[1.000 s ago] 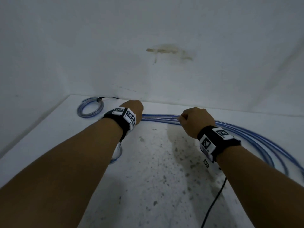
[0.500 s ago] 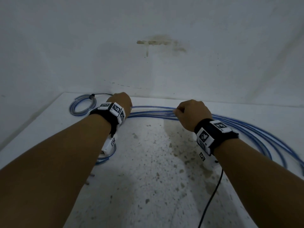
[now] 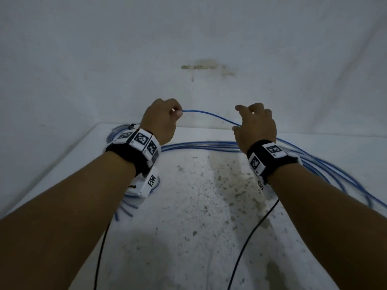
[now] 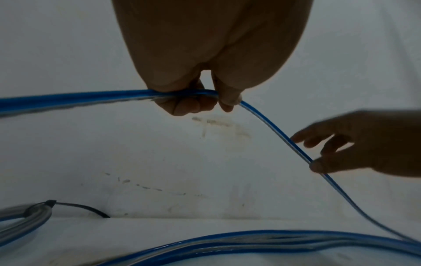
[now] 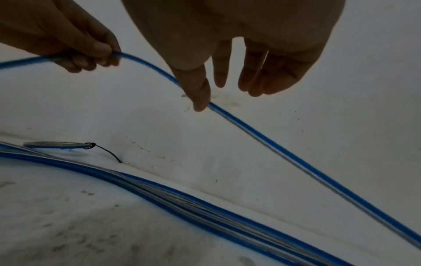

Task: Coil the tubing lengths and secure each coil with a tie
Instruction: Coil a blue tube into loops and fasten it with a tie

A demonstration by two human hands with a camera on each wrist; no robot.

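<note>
The tabletop (image 3: 199, 237) is white and dirty, peppered with dark specks and grey-brown smudges that are densest down its middle and toward the right. Behind it rises a white wall (image 3: 83, 59), meeting the tabletop along a straight seam at the far edge. The wall bears a brownish horizontal stain (image 3: 201, 66) near its centre, with a thin drip mark running down from it and a fainter patch spreading to the right. A few small dark spots dot the wall lower down, just above the seam.
</note>
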